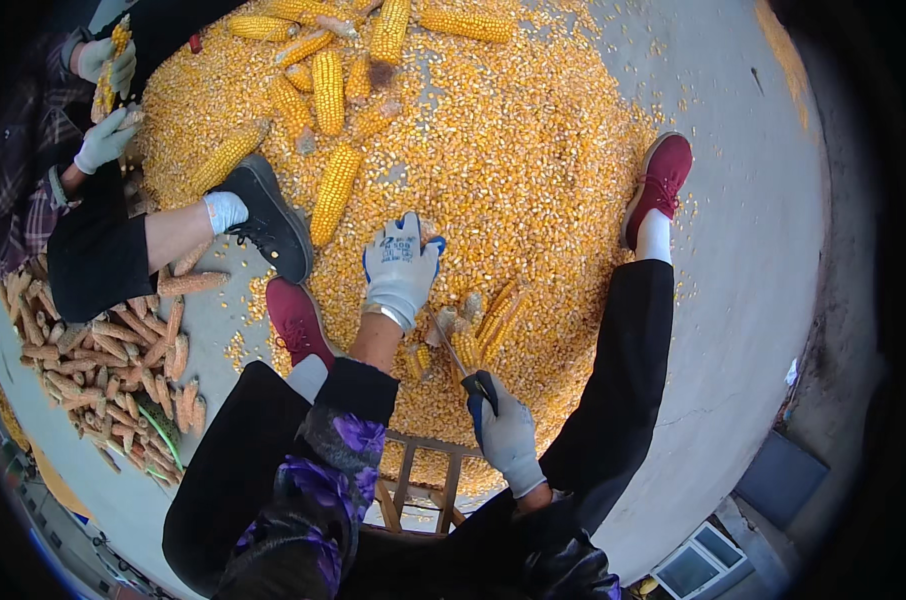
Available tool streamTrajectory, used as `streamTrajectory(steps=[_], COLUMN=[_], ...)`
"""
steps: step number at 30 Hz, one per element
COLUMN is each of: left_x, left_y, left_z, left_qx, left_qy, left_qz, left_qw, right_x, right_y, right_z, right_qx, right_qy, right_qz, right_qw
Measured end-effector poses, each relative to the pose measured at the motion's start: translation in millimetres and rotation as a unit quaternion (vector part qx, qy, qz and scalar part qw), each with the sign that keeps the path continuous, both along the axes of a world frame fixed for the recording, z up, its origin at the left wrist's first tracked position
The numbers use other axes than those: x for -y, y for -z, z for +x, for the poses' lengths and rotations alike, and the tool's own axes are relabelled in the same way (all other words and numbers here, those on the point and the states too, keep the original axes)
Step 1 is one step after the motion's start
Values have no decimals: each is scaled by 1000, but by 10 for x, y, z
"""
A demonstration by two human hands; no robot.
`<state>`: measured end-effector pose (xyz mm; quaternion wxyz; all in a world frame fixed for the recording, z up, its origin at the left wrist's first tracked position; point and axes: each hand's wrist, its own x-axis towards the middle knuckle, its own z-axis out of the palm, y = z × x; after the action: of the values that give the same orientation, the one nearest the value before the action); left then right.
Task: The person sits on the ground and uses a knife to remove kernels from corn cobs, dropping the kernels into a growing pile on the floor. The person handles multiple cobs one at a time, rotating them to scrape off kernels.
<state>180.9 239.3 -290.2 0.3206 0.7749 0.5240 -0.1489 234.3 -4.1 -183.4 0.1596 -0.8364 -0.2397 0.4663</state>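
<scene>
My left hand (401, 270), in a white work glove with blue fingertips, reaches palm down over the heap of loose corn kernels (513, 172). Its fingers bend down at a pale, mostly hidden thing, and whether they grip it cannot be told. Closed round the handle of a thin metal tool (451, 346), like a screwdriver or awl, is my right hand (504, 427), gloved too. The tool's shaft points up and left, beside several partly shelled corn cobs (498, 319) lying on the kernels between my legs. Whole ears of corn (334, 193) lie farther off, above my left hand.
At the left a co-worker in gloves holds a partly shelled ear (113, 71); their black shoe (269, 217) touches the heap. Bare cobs (115, 360) are piled at the lower left. Between my legs stands a slatted wooden frame (430, 446). My red shoes (659, 184) flank the kernels.
</scene>
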Motion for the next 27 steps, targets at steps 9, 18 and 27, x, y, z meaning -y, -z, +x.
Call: streamTrajectory(steps=[9, 18, 27], left_x=[1758, 1615, 1745], left_y=[614, 698, 1002], left_z=[-1293, -1204, -1171], left_qx=[421, 372, 326], left_qy=[-739, -793, -812], left_qz=[-427, -373, -319], left_qw=[307, 306, 364], right_x=[321, 114, -171], right_y=[-609, -627, -834], right_z=[-565, -687, -738], right_qx=[-179, -151, -117], right_qy=[198, 90, 21], right_qz=[7, -42, -74], right_qw=[964, 983, 990])
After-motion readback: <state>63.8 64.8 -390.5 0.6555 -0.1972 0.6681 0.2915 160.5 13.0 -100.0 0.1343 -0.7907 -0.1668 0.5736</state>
